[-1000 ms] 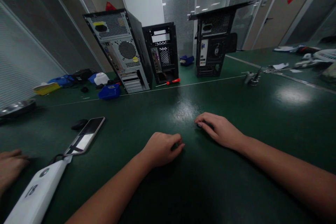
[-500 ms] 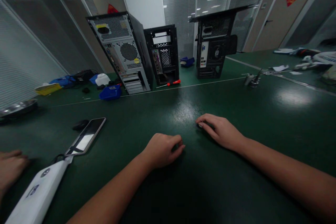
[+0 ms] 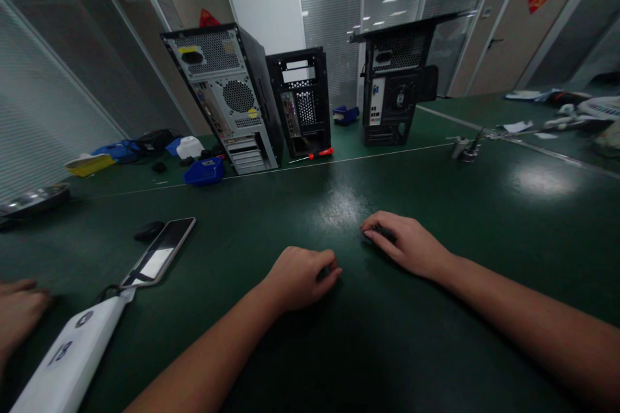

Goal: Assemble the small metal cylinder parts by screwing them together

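Left hand (image 3: 301, 279) and right hand (image 3: 405, 242) curled, grip closure unclear, red-handled screwdriver (image 3: 320, 154) beyond, long axis crosswise, tip leftward.

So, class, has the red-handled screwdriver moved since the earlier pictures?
No. The red-handled screwdriver lies at the same spot by the foot of the middle computer case; both shift slightly, together with the whole view.
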`<state>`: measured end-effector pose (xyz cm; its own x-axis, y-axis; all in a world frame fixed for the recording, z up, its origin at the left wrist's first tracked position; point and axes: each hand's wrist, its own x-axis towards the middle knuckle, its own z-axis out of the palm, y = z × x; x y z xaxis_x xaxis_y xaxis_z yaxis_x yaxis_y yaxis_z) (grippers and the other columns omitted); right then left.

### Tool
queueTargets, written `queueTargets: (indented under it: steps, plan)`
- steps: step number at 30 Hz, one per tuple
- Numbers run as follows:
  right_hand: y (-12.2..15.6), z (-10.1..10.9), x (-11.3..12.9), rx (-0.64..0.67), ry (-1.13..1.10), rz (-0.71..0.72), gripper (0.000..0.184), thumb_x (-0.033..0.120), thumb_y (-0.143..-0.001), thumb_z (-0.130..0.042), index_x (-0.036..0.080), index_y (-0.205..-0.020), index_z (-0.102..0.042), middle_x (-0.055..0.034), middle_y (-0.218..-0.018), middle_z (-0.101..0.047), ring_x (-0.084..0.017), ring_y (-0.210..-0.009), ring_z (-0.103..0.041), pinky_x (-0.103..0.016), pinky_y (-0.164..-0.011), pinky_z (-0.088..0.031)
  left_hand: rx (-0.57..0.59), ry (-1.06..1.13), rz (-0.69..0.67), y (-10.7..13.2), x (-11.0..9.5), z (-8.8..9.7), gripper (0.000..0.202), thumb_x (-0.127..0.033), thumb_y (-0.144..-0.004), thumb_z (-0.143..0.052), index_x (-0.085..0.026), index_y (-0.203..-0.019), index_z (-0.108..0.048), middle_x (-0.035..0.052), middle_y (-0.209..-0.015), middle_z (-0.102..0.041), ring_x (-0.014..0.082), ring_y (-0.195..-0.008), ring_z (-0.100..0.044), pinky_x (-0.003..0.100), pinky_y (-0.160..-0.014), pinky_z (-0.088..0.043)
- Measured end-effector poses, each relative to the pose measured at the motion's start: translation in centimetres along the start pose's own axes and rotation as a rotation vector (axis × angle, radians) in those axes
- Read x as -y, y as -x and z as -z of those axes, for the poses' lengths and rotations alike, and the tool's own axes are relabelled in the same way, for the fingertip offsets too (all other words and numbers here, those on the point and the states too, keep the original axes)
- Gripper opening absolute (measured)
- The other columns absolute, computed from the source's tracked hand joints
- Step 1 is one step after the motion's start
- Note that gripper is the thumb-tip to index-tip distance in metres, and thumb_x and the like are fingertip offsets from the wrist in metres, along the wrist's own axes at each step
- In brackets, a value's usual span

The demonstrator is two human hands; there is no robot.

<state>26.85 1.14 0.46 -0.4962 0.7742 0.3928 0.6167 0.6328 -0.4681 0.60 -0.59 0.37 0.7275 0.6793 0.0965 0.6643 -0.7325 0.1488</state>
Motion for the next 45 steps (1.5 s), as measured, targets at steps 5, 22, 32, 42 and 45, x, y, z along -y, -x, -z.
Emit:
queueTargets:
  steps: [5,22,32,42,45]
  plan:
    - [-0.01,-0.01,-0.01,0.006,-0.003,0.009,0.019,0.031,-0.094,-0.048,0.022,-0.102,-0.063,-0.0055,-0.098,-0.067,-0.017,-0.088,-0.063,-0.032,-0.078,-0.049,-0.005,-0.004,-0.001,-0.09,0.07,-0.15,0.018,-0.036,-0.095,-0.048,-0.022,-0.094,-0.058,-0.0021,-0.073,-0.064,0.0139,-0.06,-0.058,0.026,-0.055,-0.034]
    - [0.08,-0.24,-0.29,0.063,0.031,0.037,0.018,0.03,-0.092,-0.052,0.023,-0.104,-0.063,-0.0048,-0.101,-0.067,-0.018,-0.091,-0.062,-0.035,-0.083,-0.048,-0.012,-0.019,-0.005,-0.15,0.09,-0.23,0.016,-0.036,-0.095,-0.048,-0.023,-0.093,-0.058,-0.0026,-0.073,-0.064,0.0142,-0.06,-0.058,0.026,-0.055,-0.032]
    - [-0.05,-0.31,-0.3,0.15,0.031,0.134,0.015,0.026,-0.091,-0.054,0.023,-0.099,-0.065,-0.0048,-0.101,-0.068,-0.019,-0.098,-0.06,-0.038,-0.09,-0.046,-0.024,-0.017,-0.004,-0.1,0.09,-0.32,0.017,-0.036,-0.095,-0.049,-0.023,-0.092,-0.058,-0.0029,-0.071,-0.064,0.0137,-0.059,-0.058,0.027,-0.055,-0.033]
    - [0.04,-0.32,-0.36,0.137,0.033,0.103,0.017,0.028,-0.092,-0.053,0.023,-0.102,-0.065,-0.0049,-0.102,-0.068,-0.019,-0.097,-0.061,-0.038,-0.089,-0.046,-0.024,-0.008,-0.002,-0.1,0.14,-0.43,0.018,-0.036,-0.095,-0.048,-0.023,-0.092,-0.059,-0.0025,-0.07,-0.063,0.0135,-0.058,-0.057,0.026,-0.054,-0.033]
    - [0.06,-0.32,-0.34,0.135,0.031,0.096,0.017,0.028,-0.091,-0.054,0.023,-0.103,-0.065,-0.0047,-0.102,-0.068,-0.019,-0.097,-0.061,-0.038,-0.089,-0.047,-0.028,-0.006,-0.004,-0.11,0.17,-0.44,0.017,-0.036,-0.095,-0.048,-0.023,-0.093,-0.059,-0.0027,-0.071,-0.063,0.0133,-0.058,-0.057,0.026,-0.054,-0.032]
